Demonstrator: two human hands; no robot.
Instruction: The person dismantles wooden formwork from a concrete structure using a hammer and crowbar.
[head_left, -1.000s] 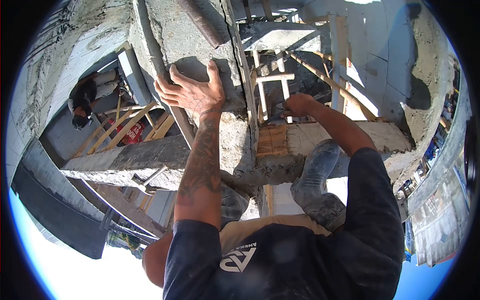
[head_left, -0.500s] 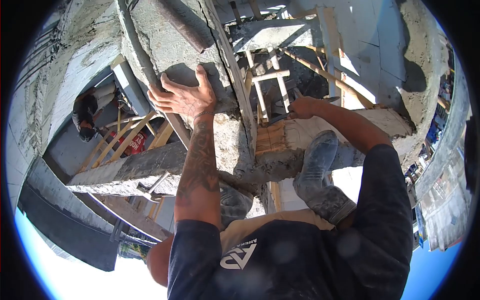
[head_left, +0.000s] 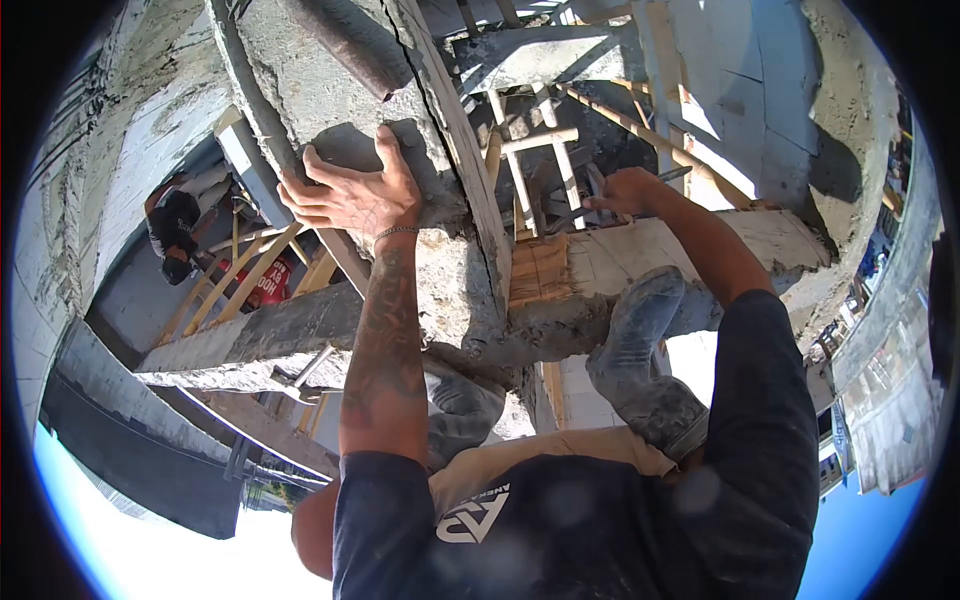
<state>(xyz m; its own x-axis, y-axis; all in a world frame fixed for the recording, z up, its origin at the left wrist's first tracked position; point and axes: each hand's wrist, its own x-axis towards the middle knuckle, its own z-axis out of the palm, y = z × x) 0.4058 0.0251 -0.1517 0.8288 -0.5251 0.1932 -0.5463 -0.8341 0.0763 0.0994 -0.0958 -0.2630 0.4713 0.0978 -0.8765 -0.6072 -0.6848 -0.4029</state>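
Note:
My left hand (head_left: 355, 198) lies with fingers spread over the left edge of a rough concrete beam (head_left: 455, 275). My right hand (head_left: 630, 193) is closed round a dark metal bar (head_left: 677, 173), one end of which sticks out past the fist. Its other end slants down towards the side of a timber board (head_left: 540, 268) with a splintered, orange-brown face. A long crack runs between the concrete and a plank (head_left: 465, 150) along its right side. A rusty pipe (head_left: 345, 50) rests on the concrete above my left hand.
A hammer (head_left: 303, 375) lies on a ledge at the lower left. Below on the left are two people (head_left: 175, 225), one in a red shirt, among wooden props. A light wooden ladder-like frame (head_left: 535, 140) stands in the opening ahead. My knees straddle the beam.
My right hand has risen slightly with the bar, away from the board. My left hand stays on the concrete; the whole view has shifted a little.

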